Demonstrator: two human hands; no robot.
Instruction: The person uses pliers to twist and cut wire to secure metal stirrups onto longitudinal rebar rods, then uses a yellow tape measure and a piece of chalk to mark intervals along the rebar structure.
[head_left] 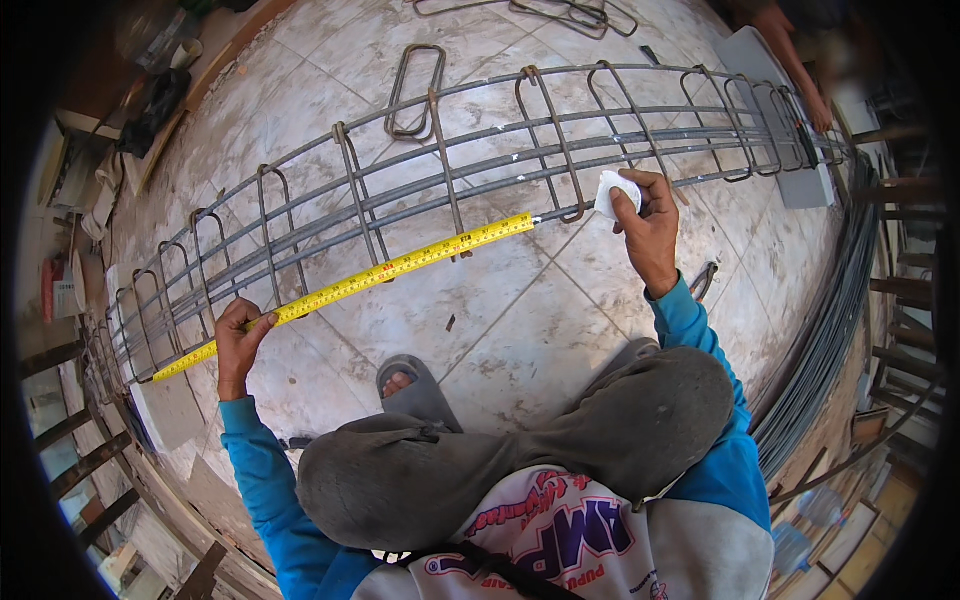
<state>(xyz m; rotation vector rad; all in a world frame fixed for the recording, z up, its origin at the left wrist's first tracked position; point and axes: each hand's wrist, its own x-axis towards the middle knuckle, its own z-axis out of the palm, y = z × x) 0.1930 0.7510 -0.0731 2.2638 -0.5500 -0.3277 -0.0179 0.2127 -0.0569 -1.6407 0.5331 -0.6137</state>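
A long rebar cage (490, 140) of lengthwise bars and rectangular stirrups stretches across in front of me. A yellow tape measure blade (400, 266) lies along its near side, rising from the far left to an end near the middle. My left hand (240, 340) pinches the blade between thumb and fingers, close to the cage's left part. Over the near bars, right of the blade's end, my right hand (650, 228) is closed on a flat white piece (614, 194); its material is unclear. That hand does not touch the tape.
Loose stirrups (402, 70) lie on the tiled floor (490, 340) beyond the cage. A bundle of long bars (825, 340) runs along the right. Another person's hand (819, 113) is by the cage's right end, near a pale block (805, 188). My sandalled foot (415, 388) stands nearby.
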